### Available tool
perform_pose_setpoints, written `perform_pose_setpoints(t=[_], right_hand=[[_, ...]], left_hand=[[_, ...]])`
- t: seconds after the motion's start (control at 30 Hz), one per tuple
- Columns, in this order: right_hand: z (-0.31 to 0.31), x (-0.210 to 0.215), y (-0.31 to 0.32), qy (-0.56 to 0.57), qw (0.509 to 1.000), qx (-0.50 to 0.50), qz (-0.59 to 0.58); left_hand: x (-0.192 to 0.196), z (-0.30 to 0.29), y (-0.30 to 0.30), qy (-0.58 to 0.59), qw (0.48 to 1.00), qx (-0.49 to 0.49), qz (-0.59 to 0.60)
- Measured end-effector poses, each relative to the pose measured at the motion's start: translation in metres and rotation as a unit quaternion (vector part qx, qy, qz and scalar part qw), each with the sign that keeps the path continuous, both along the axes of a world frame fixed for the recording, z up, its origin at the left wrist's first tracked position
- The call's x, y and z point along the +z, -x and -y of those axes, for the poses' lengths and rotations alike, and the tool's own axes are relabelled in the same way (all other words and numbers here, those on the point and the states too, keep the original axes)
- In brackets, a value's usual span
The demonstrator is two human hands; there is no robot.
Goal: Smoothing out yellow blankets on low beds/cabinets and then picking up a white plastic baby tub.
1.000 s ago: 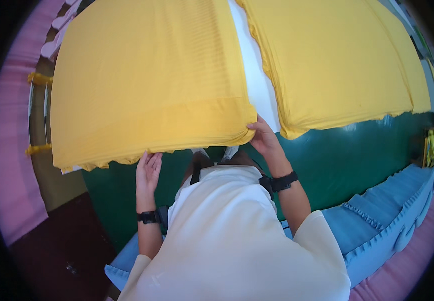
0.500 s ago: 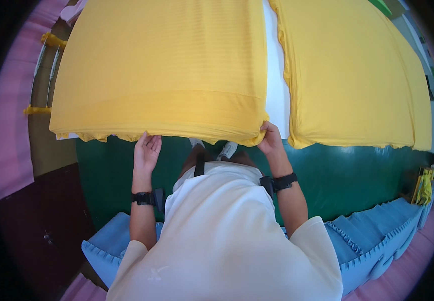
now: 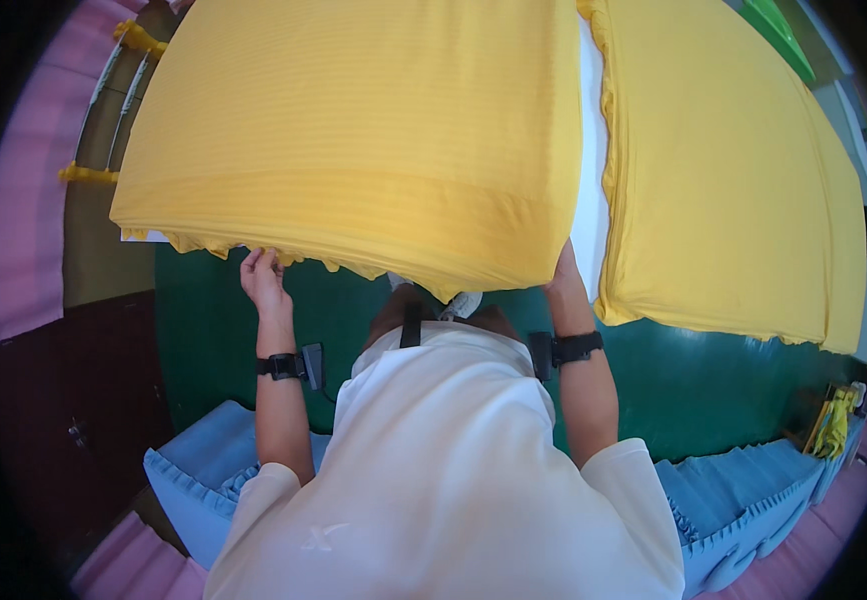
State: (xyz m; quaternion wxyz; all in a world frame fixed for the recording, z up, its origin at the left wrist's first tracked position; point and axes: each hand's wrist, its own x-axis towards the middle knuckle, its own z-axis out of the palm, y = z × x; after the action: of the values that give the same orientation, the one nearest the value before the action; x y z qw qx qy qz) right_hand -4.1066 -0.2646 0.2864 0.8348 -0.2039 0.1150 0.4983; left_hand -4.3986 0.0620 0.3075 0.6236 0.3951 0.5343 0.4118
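A yellow fitted sheet (image 3: 353, 130) with a gathered hem lies stretched over a flat, bed-like surface in front of me. White shows under its left corner and along its right side. My left hand (image 3: 265, 280) is closed at the near hem, left of the middle, with its fingertips curled against the gathered cloth. At the near right corner, my right hand (image 3: 565, 275) grips the sheet; most of its fingers are hidden by the cloth. Between the hands the hem hangs loose and wavy.
A second yellow sheet (image 3: 723, 190) covers the surface to the right, beyond a narrow white strip (image 3: 591, 150). Behind me stand blue ruffle-covered seats (image 3: 753, 490). Dark red cabinet doors (image 3: 73, 420) are at the left, and the floor (image 3: 653, 380) is green.
My left hand has shifted left along the hem. My right hand has moved slightly right, and the sheet's bunched right corner now lies smoother and lower. The view has turned a little.
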Motion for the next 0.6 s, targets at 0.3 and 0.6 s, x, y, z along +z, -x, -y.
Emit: perform_pose_setpoints(t=[0.3, 0.6], right_hand=[[0.025, 0.035, 0.021, 0.401, 0.876, 0.12, 0.242], [0.025, 0.064, 0.041, 0.212, 0.921, 0.322, 0.057]], left_hand=[[0.011, -0.024, -0.003, 0.053, 0.992, -0.096, -0.065], [0.009, -0.051, -0.008, 0.18, 0.979, -0.083, -0.048]])
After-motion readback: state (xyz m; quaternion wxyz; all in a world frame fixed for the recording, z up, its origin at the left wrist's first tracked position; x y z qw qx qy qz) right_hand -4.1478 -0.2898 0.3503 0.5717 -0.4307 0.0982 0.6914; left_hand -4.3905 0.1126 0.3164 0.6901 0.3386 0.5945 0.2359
